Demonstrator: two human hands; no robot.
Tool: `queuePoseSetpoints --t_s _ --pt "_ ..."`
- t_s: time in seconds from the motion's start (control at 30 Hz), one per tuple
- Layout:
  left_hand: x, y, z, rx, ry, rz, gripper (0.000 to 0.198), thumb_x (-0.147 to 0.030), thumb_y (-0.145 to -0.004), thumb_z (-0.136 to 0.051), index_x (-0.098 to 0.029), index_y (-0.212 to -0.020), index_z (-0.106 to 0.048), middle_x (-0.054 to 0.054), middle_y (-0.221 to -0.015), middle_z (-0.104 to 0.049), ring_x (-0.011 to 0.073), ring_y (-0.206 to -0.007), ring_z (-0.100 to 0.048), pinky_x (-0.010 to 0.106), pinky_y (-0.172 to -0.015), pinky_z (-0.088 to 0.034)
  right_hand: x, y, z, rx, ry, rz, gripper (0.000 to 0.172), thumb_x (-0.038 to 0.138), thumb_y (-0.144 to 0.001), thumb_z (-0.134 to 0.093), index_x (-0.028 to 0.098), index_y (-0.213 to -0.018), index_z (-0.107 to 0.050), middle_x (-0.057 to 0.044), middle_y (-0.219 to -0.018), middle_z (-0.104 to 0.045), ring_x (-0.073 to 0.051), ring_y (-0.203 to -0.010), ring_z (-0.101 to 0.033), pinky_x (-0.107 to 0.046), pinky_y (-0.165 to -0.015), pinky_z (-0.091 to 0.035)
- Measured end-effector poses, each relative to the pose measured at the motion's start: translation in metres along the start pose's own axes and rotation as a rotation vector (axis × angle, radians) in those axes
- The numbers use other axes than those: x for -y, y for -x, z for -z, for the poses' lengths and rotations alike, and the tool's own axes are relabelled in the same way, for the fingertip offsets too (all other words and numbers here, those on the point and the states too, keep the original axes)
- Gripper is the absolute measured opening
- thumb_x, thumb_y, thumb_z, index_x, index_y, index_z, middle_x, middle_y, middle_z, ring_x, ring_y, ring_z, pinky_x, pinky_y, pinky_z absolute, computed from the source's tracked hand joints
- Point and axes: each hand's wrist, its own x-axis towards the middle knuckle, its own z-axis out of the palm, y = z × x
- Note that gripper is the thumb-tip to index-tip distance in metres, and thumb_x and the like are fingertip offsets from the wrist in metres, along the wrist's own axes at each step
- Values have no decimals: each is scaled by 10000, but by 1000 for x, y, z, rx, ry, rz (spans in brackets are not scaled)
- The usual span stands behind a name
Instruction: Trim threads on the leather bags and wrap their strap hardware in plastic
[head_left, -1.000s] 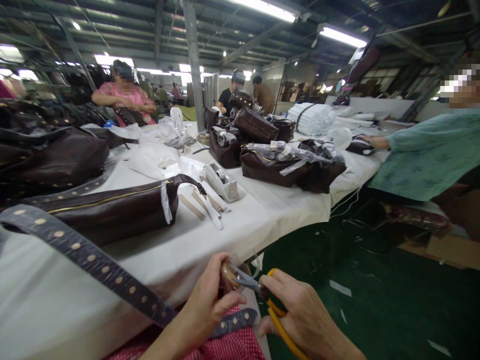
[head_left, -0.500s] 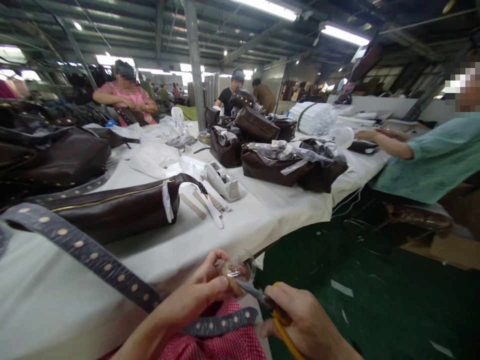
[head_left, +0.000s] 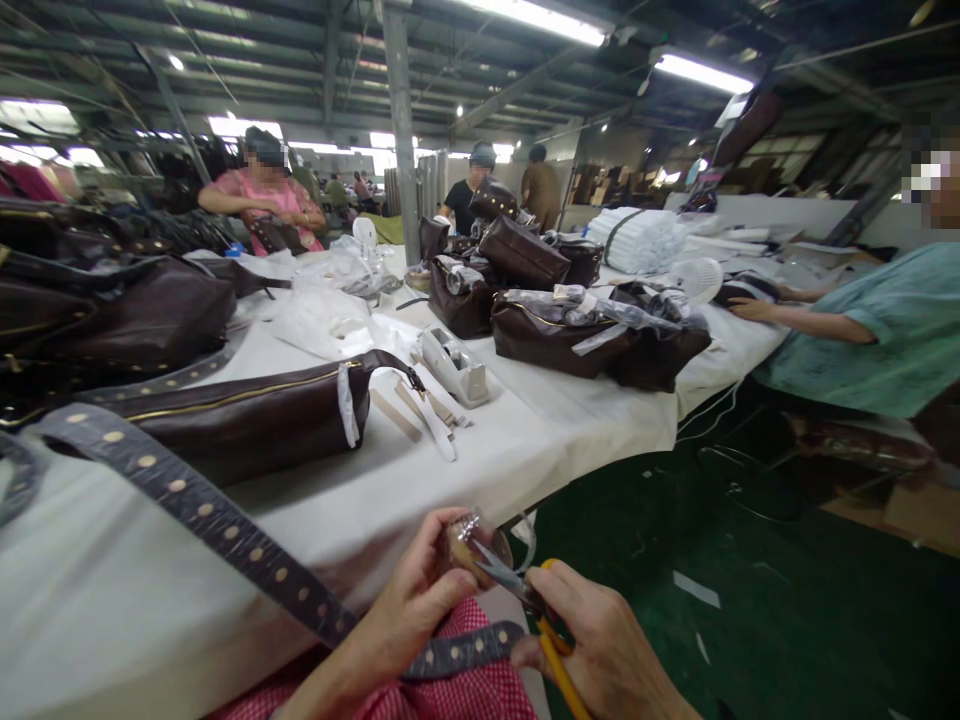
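Observation:
My left hand (head_left: 431,580) is closed around a roll of clear tape (head_left: 484,548) with a brownish core and shiny clear film about it. In my right hand (head_left: 592,635) are scissors (head_left: 551,635) with orange handles. Their pointed blades reach to the roll's near face; whether they cut into the film I cannot tell. Below the hands, a dark strap (head_left: 225,530) with pale round studs, looking wrapped in clear film, runs from the table across my lap, passing under my left forearm.
On the white-covered table (head_left: 420,480) lie a long dark brown bag (head_left: 247,415), a tape dispenser (head_left: 457,370), tan and white strips (head_left: 435,425) and more stuffed bags (head_left: 555,335). A co-worker in green (head_left: 877,320) works at the right; another in pink (head_left: 262,205) is across.
The clear film that stood out around the roll now lies closer to it. The scissors' blades have shifted slightly upward against the roll. The co-worker's hands at right have moved.

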Motion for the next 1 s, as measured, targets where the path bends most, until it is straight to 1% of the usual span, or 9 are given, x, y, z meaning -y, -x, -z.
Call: queuePoseSetpoints --t_s 0.2,0.3,0.4,0.47,0.53,0.63,0.7,0.83,1.0 --pt "0 1 0 6 51 -12 500 -322 -790 -686 -237 -1230 -462 93 -1267 -553 266 -1167 -514 423 -990 -409 -5 3 -2 55 -79 37 302 516 -886 -534 217 -854 -560 12 -681 -577 -131 -570 -544 -243 -530 -359" --pt "2 0 0 -12 52 -9 524 -334 -773 -702 -239 -1225 -455 99 -1275 -551 268 -1149 -525 409 -964 -423 -5 3 -2 108 -134 -6 291 516 -871 -561 225 -869 -563 14 -710 -594 -134 -596 -563 -237 -538 -374" --pt "5 -1 0 -51 14 -17 562 -313 -730 -737 -236 -1208 -450 96 -1262 -555 251 -1086 -556 370 -924 -435 0 2 2 152 -110 -61 272 493 -845 -606 224 -862 -563 3 -760 -612 -144 -635 -586 -237 -547 -389" --pt "6 -2 -1 -64 -19 -26 573 -288 -710 -749 -235 -1193 -446 93 -1256 -554 242 -1066 -564 350 -904 -440 4 1 5 145 -44 -75 266 481 -839 -614 221 -869 -565 -7 -781 -616 -157 -663 -600 -245 -565 -402" --pt "8 -3 -3 -85 -69 -44 555 -272 -724 -733 -235 -1191 -436 92 -1257 -554 237 -1060 -567 347 -910 -438 7 -1 7 127 21 -87 255 467 -846 -606 217 -877 -567 -17 -801 -617 -169 -690 -610 -255 -590 -415" --pt "10 -2 -5 -186 -182 -103 538 -244 -749 -701 -235 -1206 -418 92 -1266 -553 245 -1097 -552 352 -941 -423 9 -3 8 120 76 -115 246 451 -851 -608 209 -875 -570 -24 -811 -611 -178 -703 -613 -263 -602 -423" --pt "11 -1 -5 -227 -219 -118 536 -232 -753 -691 -230 -1211 -412 95 -1265 -557 253 -1119 -543 355 -950 -420 7 -4 10 113 111 -99 247 449 -850 -610 209 -894 -581 -25 -810 -604 -182 -701 -610 -271 -604 -421" --pt "10 1 -4 -197 -173 -66 520 -231 -757 -683 -227 -1196 -405 100 -1265 -559 244 -1077 -572 357 -922 -448 4 -6 15 89 157 -35 290 451 -827 -640 221 -996 -590 -29 -852 -600 -198 -736 -605 -290 -633 -421" --pt "10 1 -6 -225 -236 -84 552 -216 -742 -703 -233 -1198 -392 98 -1261 -558 219 -998 -597 345 -889 -462 6 -8 19 106 151 -72 367 522 -775 -662 216 -963 -591 -39 -859 -595 -203 -726 -594 -297 -627 -423"
